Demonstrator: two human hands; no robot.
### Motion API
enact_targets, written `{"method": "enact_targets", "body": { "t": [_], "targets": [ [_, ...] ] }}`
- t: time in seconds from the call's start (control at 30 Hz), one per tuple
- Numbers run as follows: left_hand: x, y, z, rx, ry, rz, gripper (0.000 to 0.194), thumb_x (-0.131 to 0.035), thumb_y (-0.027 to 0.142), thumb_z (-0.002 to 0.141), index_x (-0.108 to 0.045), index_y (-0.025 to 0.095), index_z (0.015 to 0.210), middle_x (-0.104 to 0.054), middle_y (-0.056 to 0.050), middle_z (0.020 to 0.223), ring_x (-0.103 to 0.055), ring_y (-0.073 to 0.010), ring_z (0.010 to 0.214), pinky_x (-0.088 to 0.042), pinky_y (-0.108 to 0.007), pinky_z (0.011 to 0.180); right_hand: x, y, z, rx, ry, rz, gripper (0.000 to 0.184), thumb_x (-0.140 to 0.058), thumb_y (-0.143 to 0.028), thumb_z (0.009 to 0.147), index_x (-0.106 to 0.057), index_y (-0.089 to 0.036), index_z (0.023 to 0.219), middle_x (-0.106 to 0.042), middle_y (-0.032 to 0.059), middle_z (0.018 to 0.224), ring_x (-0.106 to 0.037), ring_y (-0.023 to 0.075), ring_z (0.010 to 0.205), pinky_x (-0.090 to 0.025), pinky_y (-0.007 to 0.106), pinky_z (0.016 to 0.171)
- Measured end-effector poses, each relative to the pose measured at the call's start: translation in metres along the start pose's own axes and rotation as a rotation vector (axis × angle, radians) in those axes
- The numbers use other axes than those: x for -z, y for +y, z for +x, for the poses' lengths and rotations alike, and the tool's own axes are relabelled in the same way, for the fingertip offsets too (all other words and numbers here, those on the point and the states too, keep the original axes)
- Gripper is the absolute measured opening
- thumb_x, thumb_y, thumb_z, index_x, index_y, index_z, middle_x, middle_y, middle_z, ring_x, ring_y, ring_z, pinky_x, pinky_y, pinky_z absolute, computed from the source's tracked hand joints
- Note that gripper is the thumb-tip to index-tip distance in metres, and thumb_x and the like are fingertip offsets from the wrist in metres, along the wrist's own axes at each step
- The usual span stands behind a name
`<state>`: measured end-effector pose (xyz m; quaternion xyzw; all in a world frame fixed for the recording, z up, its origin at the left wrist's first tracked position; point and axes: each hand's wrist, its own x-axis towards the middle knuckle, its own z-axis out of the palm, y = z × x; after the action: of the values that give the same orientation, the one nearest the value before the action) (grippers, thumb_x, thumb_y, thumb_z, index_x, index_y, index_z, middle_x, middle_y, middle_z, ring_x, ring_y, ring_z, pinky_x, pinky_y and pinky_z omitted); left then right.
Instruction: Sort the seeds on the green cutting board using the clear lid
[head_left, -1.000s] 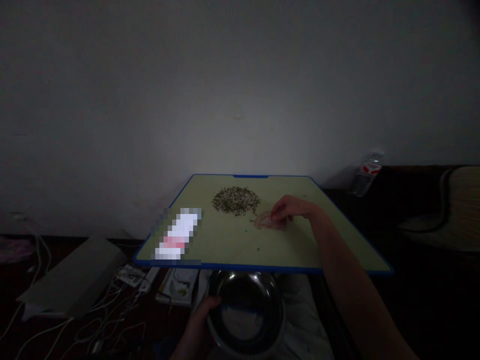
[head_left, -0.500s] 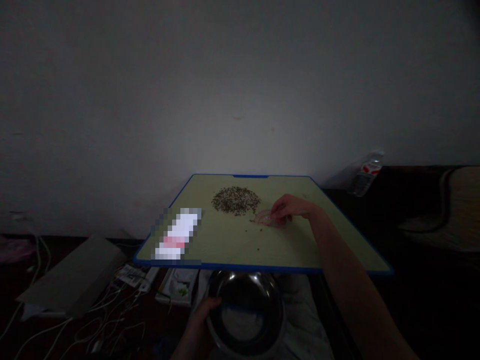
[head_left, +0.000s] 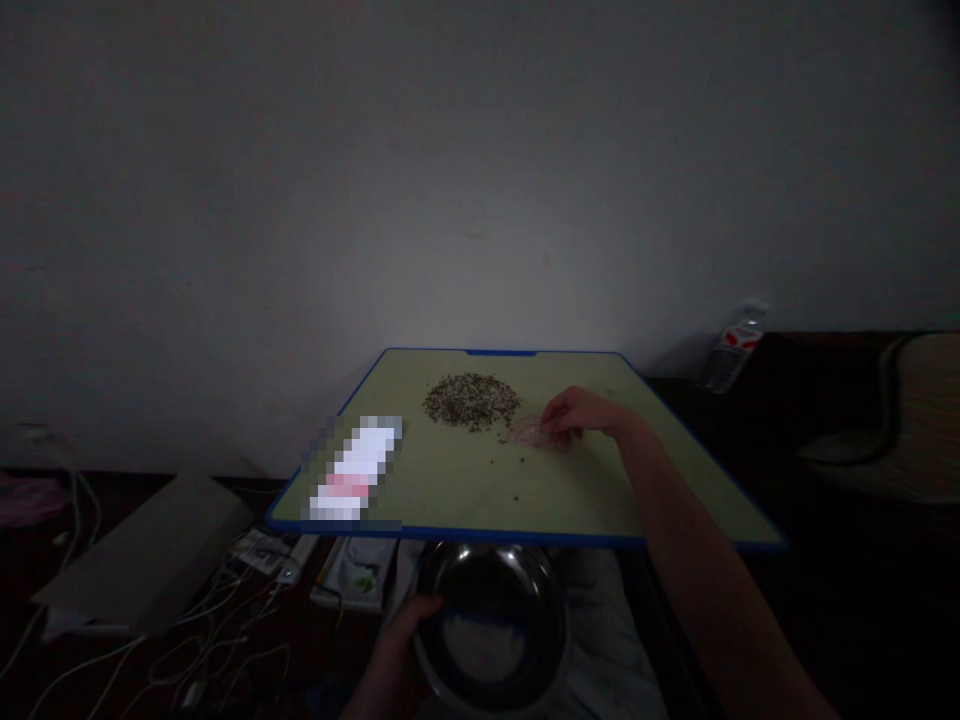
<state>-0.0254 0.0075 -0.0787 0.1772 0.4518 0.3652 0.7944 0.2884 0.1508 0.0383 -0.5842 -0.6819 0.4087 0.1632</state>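
Bowl (head_left: 525, 625), one, of shiny metal: held below the near edge of the counter (head_left: 600, 490), its open side facing us, our left hand (head_left: 409, 622) gripping its left side with the thumb at the rim. Clear pinkish piece (head_left: 525, 433), one, thin and curved: pinched in the narrow, closed fingers of our right hand (head_left: 574, 410), low over the counter; whether it touches the surface we cannot tell. Dark grains (head_left: 472, 402), one round, loose patch: spread on the far part of the counter, just left of the piece, a few strays lying nearer us. Blurred bright item (head_left: 354, 470), one, white and pink: at the counter's left edge. Clear bottle (head_left: 736, 345), one, red-and-white label: tilted, beyond the counter's right side. Grey box (head_left: 150, 550) and white cables (head_left: 214, 635): lower left.
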Motion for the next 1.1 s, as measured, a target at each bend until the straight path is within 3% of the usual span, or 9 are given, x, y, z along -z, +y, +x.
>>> {"method": "enact_targets", "body": {
  "t": [0.4,0.77,1.1],
  "targets": [
    [0.002,0.000,0.001,0.010,0.023,-0.002,0.022,-0.065,0.033,0.057,-0.069,0.017,0.070,-0.070,-0.006,0.061,-0.062,-0.0292,0.080,-0.039,-0.040,0.080,-0.009,-0.001,0.009,0.009,0.026,0.009,0.023,-0.062,-0.032,0.064,-0.065,-0.011,0.075,-0.065,0.0054,0.060,-0.057,0.0096,0.048,-0.036,0.015,0.039],
    [-0.007,0.004,-0.006,0.012,-0.003,-0.034,0.017,-0.061,0.030,0.063,-0.069,0.015,0.065,-0.071,-0.005,0.060,-0.062,-0.0201,0.059,-0.042,-0.032,0.067,-0.004,0.004,0.006,-0.025,0.021,0.062,0.020,-0.063,-0.030,0.061,-0.064,-0.011,0.069,-0.064,0.0041,0.054,-0.056,0.0105,0.043,-0.038,0.017,0.036],
    [0.000,0.000,-0.001,0.002,-0.014,-0.010,0.019,-0.063,0.032,0.062,-0.069,0.015,0.068,-0.071,-0.007,0.064,-0.063,-0.0261,0.075,-0.041,-0.035,0.074,-0.015,-0.003,0.013,-0.017,0.092,0.025,0.021,-0.063,-0.030,0.064,-0.065,-0.011,0.071,-0.065,0.0055,0.055,-0.058,0.0106,0.046,-0.038,0.016,0.037]
  ]
}}
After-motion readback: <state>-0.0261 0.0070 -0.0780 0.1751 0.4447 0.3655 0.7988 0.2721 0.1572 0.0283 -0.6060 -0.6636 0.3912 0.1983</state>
